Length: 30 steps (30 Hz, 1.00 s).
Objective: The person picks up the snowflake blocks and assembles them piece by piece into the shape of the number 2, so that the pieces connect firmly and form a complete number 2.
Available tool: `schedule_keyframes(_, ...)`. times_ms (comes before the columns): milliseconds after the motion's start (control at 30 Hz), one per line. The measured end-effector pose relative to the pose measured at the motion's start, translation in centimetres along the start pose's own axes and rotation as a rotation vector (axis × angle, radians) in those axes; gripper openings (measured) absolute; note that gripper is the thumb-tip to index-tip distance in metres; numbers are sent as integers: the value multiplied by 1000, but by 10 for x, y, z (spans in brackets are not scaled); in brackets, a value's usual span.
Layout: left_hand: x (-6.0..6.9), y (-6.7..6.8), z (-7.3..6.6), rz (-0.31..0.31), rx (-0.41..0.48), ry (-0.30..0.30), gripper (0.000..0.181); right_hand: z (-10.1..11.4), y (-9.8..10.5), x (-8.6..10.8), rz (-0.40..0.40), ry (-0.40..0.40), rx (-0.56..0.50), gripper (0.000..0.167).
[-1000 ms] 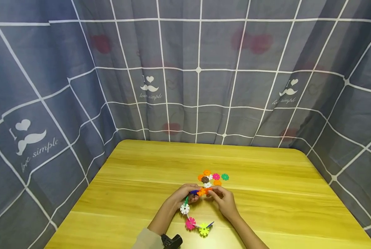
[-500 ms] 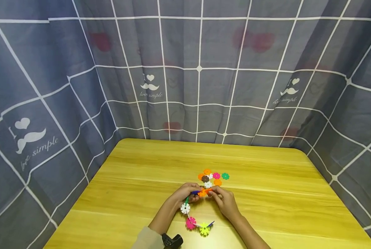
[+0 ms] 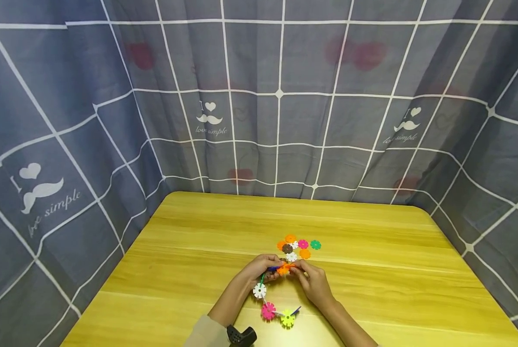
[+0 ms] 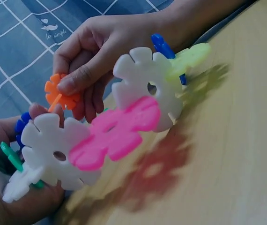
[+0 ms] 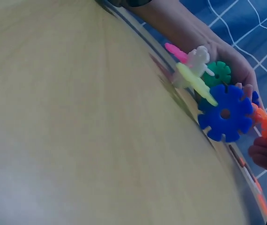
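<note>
A chain of notched plastic flower discs hangs from my left hand in the head view. It includes a green disc, white discs, a pink disc, a yellow disc and, at its free end, a blue disc. My left fingers hold another blue disc close to the orange pieces. Opposite, my right hand pinches an orange disc between thumb and fingers. A second orange piece touches it, seen nearly edge-on; how their notches sit is partly hidden by fingers.
Just beyond the hands lies a loose pile of discs: orange, pink, green, brown and white. The wooden table meets a grey-blue checked curtain at its back and sides.
The view has tilted slightly. Both hands keep their hold at nearly the same place, and the orange pieces between them turn a little. The chain hangs much as before.
</note>
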<state>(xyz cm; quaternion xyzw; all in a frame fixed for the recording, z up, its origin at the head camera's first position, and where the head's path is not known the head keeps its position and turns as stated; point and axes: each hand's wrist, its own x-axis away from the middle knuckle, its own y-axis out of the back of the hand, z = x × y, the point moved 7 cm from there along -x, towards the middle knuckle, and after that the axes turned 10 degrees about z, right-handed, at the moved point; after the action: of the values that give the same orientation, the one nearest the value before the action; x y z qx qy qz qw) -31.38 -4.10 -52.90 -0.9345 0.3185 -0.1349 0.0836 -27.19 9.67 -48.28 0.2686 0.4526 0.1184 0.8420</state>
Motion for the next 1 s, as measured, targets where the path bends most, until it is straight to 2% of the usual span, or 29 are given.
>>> schedule_keyframes(167, 0, -1, 1, 49, 38, -9, 17, -4, 2, -1, -7, -74, -58, 13)
schedule_keyframes(300, 0, -4, 0, 109, 68, -17, 13, -10, 8, 1, -84, -177, -119, 16)
schedule_keyframes(433, 1, -5, 0, 131, 53, 2, 18, -13, 8, 2, -95, -176, -150, 19)
schedule_keyframes(500, 1, -5, 0, 125, 29, 4, 27, -16, 6, 2, -86, -166, -161, 19)
schedule_keyframes(567, 1, -4, -2, 112, -2, -7, 32, -22, 6, 2, -107, -194, -154, 18)
schedule_keyframes(633, 1, -4, -3, 110, -14, -15, 32, -31, 7, 3, -145, -269, -102, 15)
schedule_keyframes(700, 2, -3, -3, 116, -35, -25, 30, -40, 5, 3, -146, -366, -22, 14)
schedule_keyframes(833, 3, -4, -3, 154, -72, -34, 23, -50, -5, 0, -31, -497, 160, 30)
schedule_keyframes(900, 3, -5, -4, 173, -88, -42, 21, -52, -9, -2, 29, -527, 228, 35)
schedule_keyframes(1000, 2, -7, -5, 200, -99, -58, 18, -52, -10, -3, 62, -552, 273, 36)
